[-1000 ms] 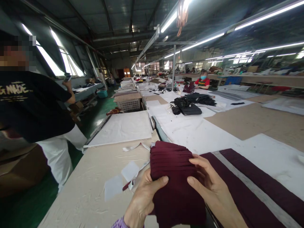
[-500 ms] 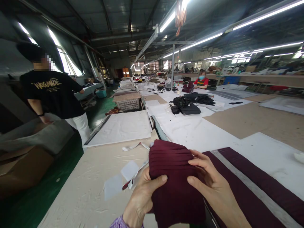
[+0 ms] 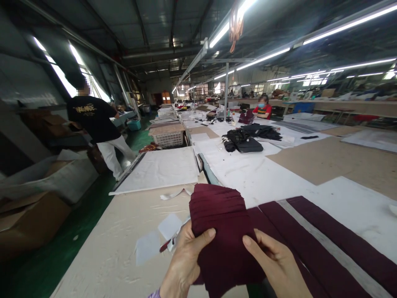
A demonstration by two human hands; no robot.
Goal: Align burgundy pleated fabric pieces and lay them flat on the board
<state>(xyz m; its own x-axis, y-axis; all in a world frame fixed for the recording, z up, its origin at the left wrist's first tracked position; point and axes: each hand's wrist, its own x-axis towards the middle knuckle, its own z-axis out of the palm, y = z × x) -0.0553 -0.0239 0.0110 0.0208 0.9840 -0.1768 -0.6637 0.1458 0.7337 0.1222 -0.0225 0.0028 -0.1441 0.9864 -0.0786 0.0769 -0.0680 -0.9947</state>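
Between my two hands is a stack of maroon fabric pieces (image 3: 223,236), its layered upper edges fanned into steps. My left hand (image 3: 187,254) grips the left side, thumb flat on the front and fingers behind. On the right side my right hand (image 3: 273,256) pinches the stack, thumb in front and the other fingers curled behind the edge. To the right, long maroon fabric strips (image 3: 288,227) lie on the white-covered table, with a pale strip between them. White paper scraps (image 3: 149,246) and a small dark red item (image 3: 164,246) lie left of my left hand.
A beige-covered table (image 3: 102,248) spreads at left, a white sheet (image 3: 167,167) beyond it. A dark folded garment pile (image 3: 242,138) sits on the white table. A plastic crate (image 3: 169,138) stands behind. A person in black (image 3: 94,120) walks at left; a person in red (image 3: 263,111) is farther back.
My right hand's fingers have moved from the upper right edge down behind the stack. The stack has shifted slightly left, its top edge fanned more. The person in black has walked farther away.
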